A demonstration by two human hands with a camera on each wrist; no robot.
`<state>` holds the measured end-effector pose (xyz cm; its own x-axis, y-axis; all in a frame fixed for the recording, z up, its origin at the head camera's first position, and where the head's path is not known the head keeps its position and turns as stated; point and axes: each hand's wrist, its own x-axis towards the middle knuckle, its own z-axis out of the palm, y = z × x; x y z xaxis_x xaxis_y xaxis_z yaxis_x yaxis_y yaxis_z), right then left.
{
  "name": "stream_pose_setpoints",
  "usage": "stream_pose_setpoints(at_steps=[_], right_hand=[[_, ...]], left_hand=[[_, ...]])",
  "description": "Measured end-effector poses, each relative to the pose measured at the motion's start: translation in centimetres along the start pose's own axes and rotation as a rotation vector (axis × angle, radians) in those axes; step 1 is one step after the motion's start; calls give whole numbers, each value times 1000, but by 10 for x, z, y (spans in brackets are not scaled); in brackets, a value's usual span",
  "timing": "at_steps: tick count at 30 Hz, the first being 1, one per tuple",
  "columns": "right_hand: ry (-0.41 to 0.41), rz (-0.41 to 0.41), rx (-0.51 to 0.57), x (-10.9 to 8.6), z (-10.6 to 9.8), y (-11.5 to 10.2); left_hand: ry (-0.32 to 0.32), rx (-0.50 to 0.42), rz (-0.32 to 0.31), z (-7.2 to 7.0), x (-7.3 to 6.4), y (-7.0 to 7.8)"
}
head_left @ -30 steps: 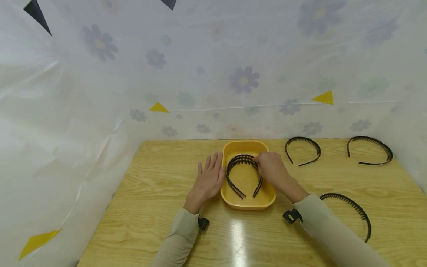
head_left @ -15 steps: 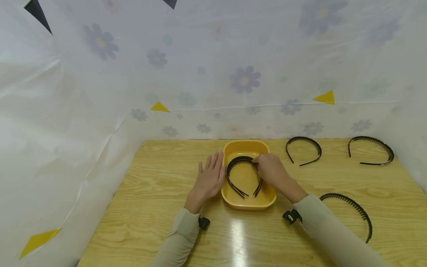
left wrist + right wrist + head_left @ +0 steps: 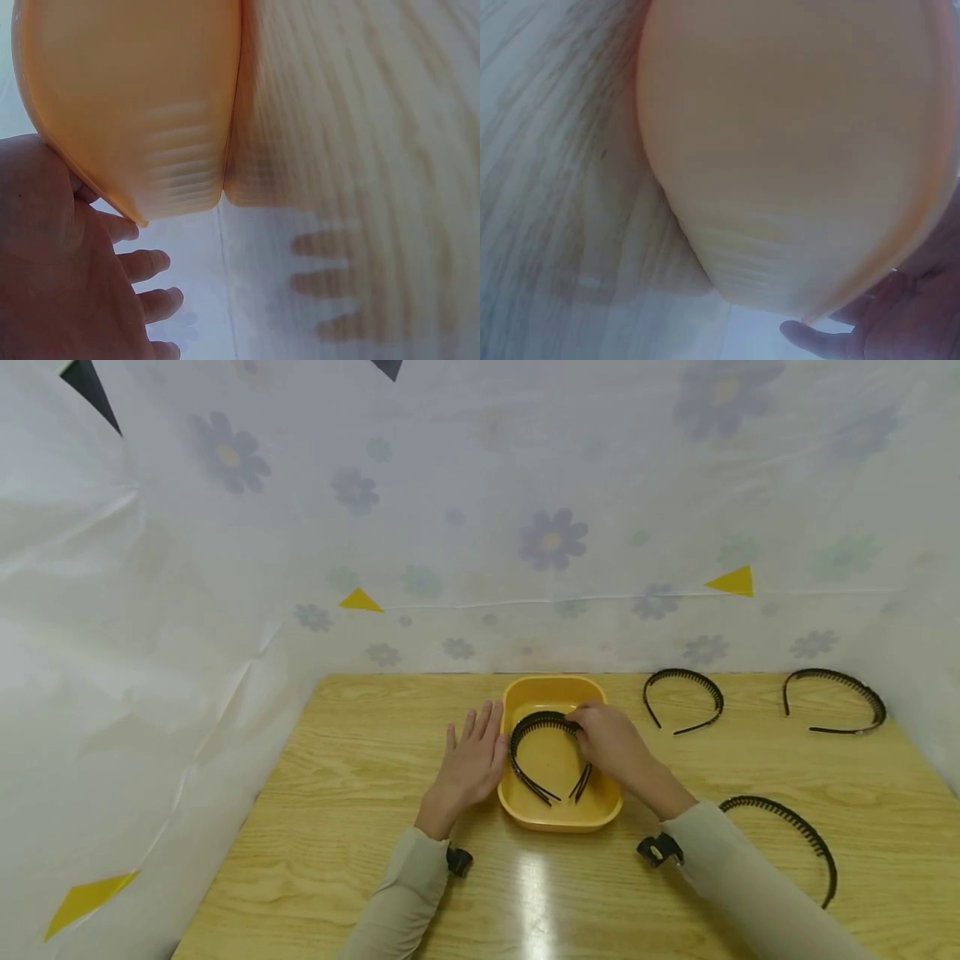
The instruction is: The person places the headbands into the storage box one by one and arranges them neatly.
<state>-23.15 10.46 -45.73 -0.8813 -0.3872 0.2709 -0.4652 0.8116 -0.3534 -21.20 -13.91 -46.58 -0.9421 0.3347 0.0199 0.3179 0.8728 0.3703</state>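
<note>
Several black toothed headbands [image 3: 537, 720] lie nested together in a yellow plastic tub [image 3: 558, 820], their ends pointing toward me and slightly fanned out. Over the tub's right rim reaches my right hand [image 3: 613, 745], its thumb and fingers pinching a headband at the upper right of the stack. The grip itself is hidden behind the tub wall in the right wrist view. My left hand [image 3: 470, 760] lies along the tub's left rim with its fingers straight. In the left wrist view, that hand [image 3: 67, 262] is against the rim of the tub [image 3: 135, 90].
Right of the tub, one headband [image 3: 708, 678] lies near the back edge of the wooden table [image 3: 375, 760], and another [image 3: 862, 687] sits at the far right corner. A third headband [image 3: 806, 827] is partly hidden by my right sleeve. A flowered white sheet [image 3: 450, 527] hangs behind.
The headbands in the tub have closed up at the top, and their ends have spread and shifted slightly right. My right fingers have moved slightly on the stack; the left hand stays put.
</note>
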Motion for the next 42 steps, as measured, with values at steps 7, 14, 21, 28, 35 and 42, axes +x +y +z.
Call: stream_pose_setpoints(at_steps=[7,14,21,28,35,42], right_hand=[[35,17,127,-7,-12,8],[109,19,259,-24,-33,8],[179,-9,291,-42,-45,12],[225,-19,245,-67,-62,17],[246,-10,255,-95,-72,29],[251,18,250,-117,-76,39]], left_hand=[[-5,2,1,0,0,0],[-9,2,-1,-1,-1,0],[-12,-7,-1,-1,-1,0],[-3,-14,4,-1,0,2],[-9,-16,0,-2,-1,2],[-8,-21,-2,1,0,0]])
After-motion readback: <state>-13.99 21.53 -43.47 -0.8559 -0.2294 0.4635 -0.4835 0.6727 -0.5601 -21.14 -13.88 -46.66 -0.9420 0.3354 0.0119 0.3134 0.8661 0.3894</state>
